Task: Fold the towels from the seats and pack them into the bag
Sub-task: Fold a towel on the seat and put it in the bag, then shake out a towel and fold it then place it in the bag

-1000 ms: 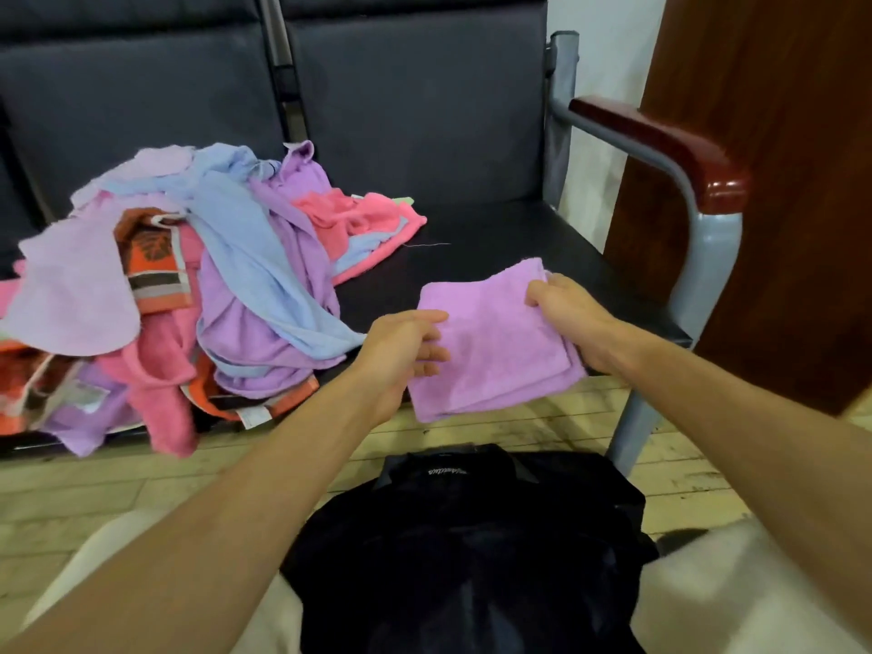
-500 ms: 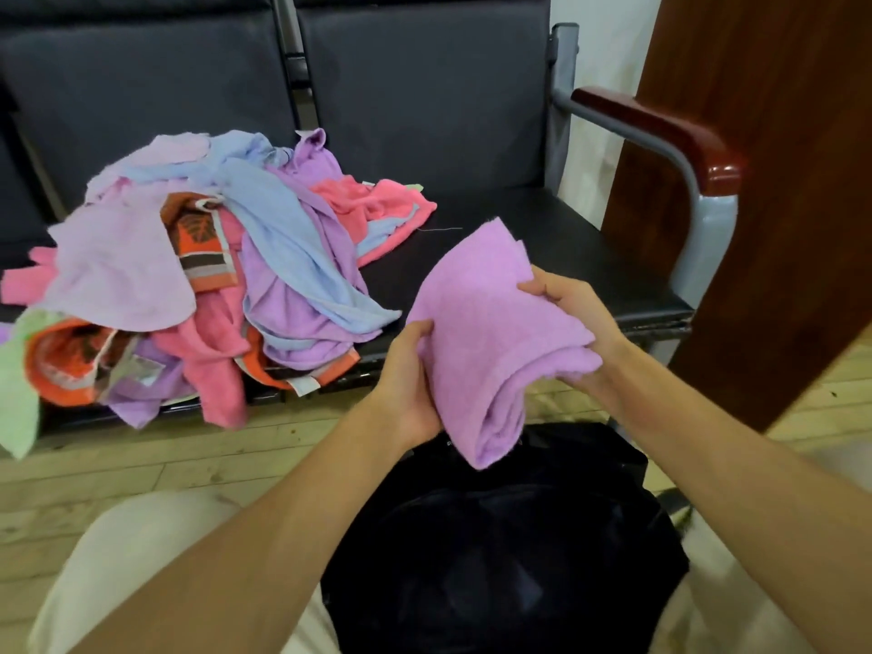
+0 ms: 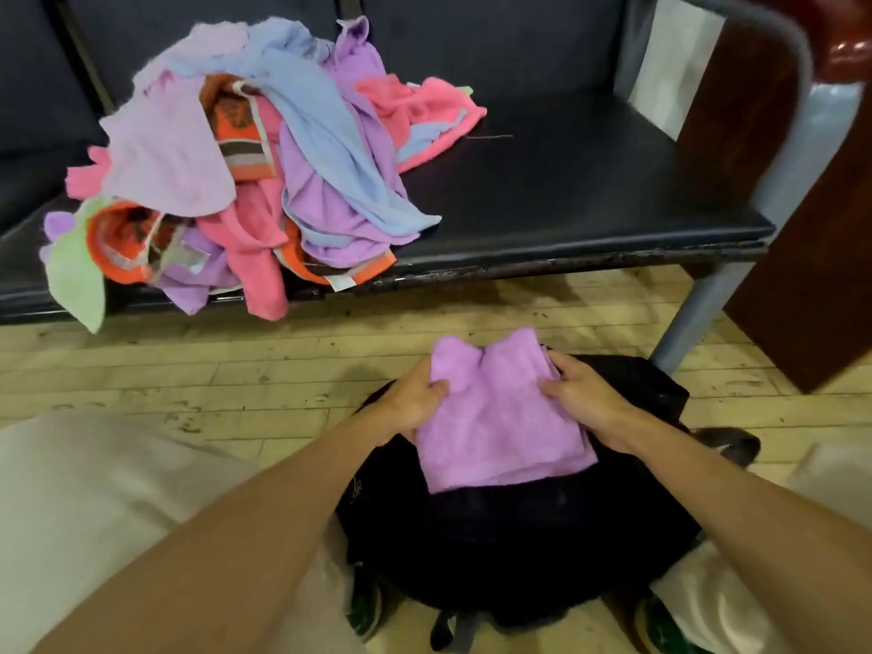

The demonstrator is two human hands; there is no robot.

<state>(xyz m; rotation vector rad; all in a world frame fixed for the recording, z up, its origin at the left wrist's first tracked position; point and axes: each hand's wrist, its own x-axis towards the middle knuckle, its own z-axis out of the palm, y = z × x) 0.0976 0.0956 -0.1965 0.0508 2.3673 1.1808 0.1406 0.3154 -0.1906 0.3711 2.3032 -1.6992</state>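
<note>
A folded purple towel lies over the top of the black bag, which stands on the floor between my knees. My left hand grips the towel's left edge and my right hand grips its right edge. A heap of unfolded towels in pink, lilac, light blue, orange and green lies on the black seat, some hanging over its front edge.
The seat's grey metal leg stands just beyond the bag on the right, next to a brown wooden panel. A red armrest shows at the top right. Pale wooden floor lies between seat and bag.
Both hands have brought the purple towel down from in front of the seat onto the black bag. My view has tipped downward.
</note>
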